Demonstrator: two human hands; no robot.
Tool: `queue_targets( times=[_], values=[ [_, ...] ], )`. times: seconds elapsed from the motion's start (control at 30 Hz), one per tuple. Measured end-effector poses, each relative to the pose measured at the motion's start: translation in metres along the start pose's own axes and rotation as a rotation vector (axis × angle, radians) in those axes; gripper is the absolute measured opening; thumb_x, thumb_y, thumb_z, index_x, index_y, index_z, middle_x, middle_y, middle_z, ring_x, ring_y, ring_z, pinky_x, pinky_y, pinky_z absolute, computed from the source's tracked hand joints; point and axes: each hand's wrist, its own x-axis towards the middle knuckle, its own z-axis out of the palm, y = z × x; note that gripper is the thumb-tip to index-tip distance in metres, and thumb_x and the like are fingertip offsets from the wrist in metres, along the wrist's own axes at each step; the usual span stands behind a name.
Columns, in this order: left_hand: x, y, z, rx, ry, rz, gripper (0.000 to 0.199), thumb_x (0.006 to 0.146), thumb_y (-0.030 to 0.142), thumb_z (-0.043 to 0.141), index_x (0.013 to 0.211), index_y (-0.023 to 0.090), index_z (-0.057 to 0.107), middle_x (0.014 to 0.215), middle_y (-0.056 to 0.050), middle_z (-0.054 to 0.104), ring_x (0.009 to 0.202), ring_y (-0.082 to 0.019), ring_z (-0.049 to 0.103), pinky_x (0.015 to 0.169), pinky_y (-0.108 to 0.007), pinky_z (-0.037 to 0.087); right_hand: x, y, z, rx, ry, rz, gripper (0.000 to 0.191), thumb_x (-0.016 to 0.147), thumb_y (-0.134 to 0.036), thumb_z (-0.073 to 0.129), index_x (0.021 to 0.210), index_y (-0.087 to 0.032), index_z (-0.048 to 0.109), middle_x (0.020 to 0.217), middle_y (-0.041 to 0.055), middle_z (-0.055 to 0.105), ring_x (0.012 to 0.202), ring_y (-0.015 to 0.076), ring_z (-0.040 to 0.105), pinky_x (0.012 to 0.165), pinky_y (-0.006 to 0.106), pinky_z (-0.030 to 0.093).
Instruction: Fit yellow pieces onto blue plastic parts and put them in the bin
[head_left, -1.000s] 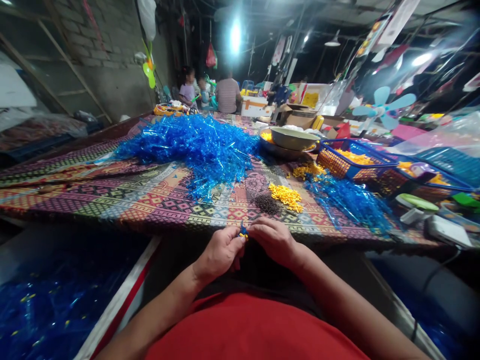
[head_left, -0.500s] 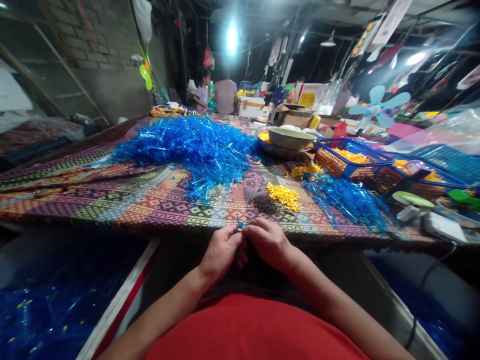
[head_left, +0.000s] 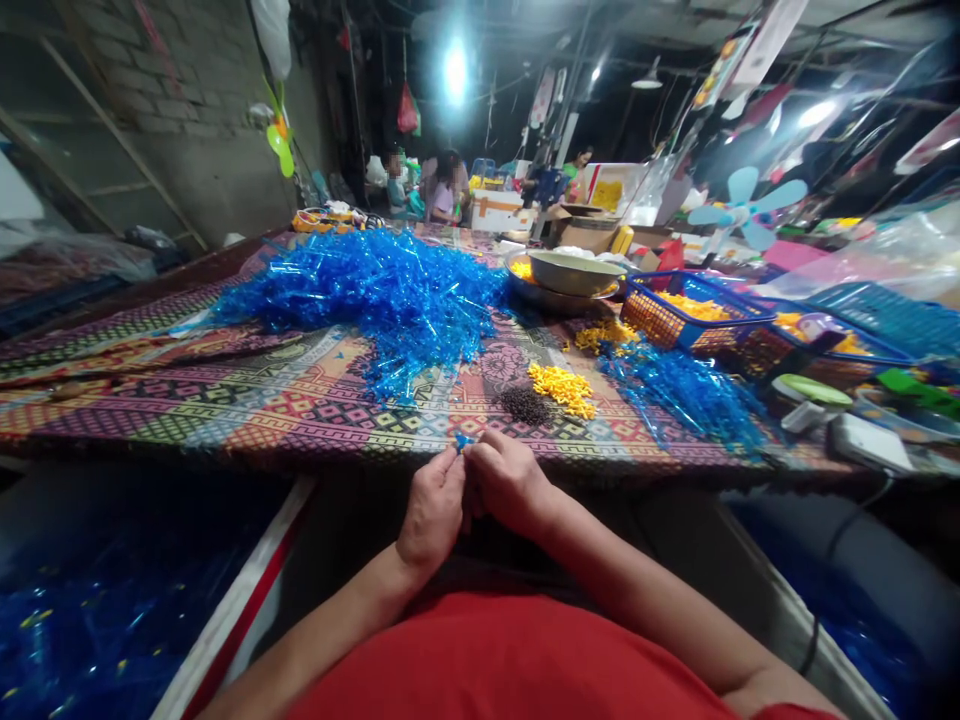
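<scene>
My left hand (head_left: 435, 505) and my right hand (head_left: 510, 478) meet at the front edge of the table, fingers closed round a small blue plastic piece (head_left: 463, 440). Only its top shows above the fingertips. Just beyond the hands, a small pile of dark beads (head_left: 524, 404) lies beside a pile of yellow pieces (head_left: 564, 390) on the patterned cloth (head_left: 315, 400). A big heap of clear blue plastic pieces (head_left: 390, 285) spreads behind them, and a smaller blue heap (head_left: 686, 395) lies to the right.
Metal bowls (head_left: 574, 275) and blue baskets (head_left: 697, 312) with yellow pieces stand at the right, near a blue fan (head_left: 742, 212) and a white box-shaped thing (head_left: 870, 443). Below the table, blue pieces (head_left: 97, 610) fill a container at left. Several people are in the background.
Both hands have shifted slightly left in view, still together on the blue piece; the yellow bit on it no longer shows. People in the background have changed places, and the view has turned slightly.
</scene>
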Motion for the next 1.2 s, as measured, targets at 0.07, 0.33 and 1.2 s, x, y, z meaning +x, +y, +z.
queue_targets(
  times=[0.07,0.33,1.2],
  values=[
    [0.0,0.003,0.001,0.052,0.099,0.031,0.026,0.085,0.036,0.046,0.072,0.016,0.056,0.054,0.003,0.051,0.044,-0.007,0.043,0.04,-0.017,0.033,0.005,-0.002,0.007,-0.028,0.023,-0.03,0.016,0.082,-0.016,0.043,0.069,-0.016,0.052,0.066,0.0034,0.046,0.057,0.0132,0.04,0.052,0.024,0.035],
    [0.002,0.007,0.004,-0.239,-0.027,-0.187,0.029,0.083,0.04,0.047,0.072,0.015,0.054,0.045,0.004,0.048,0.032,-0.007,0.039,0.032,-0.018,0.027,-0.004,0.033,-0.005,0.149,-0.097,0.074,0.015,0.087,-0.02,0.045,0.083,-0.017,0.06,0.077,0.0043,0.056,0.062,0.0111,0.05,0.057,0.021,0.041],
    [0.004,0.014,-0.027,-0.66,-0.004,-0.257,0.011,0.072,0.019,0.064,0.077,0.011,0.058,0.076,-0.004,0.06,0.059,-0.016,0.064,0.044,-0.02,0.043,0.012,0.056,0.0,-0.388,-0.546,0.198,0.029,0.088,-0.035,0.049,0.111,-0.019,0.056,0.097,0.0111,0.059,0.087,0.0231,0.054,0.068,0.03,0.042]
  ],
)
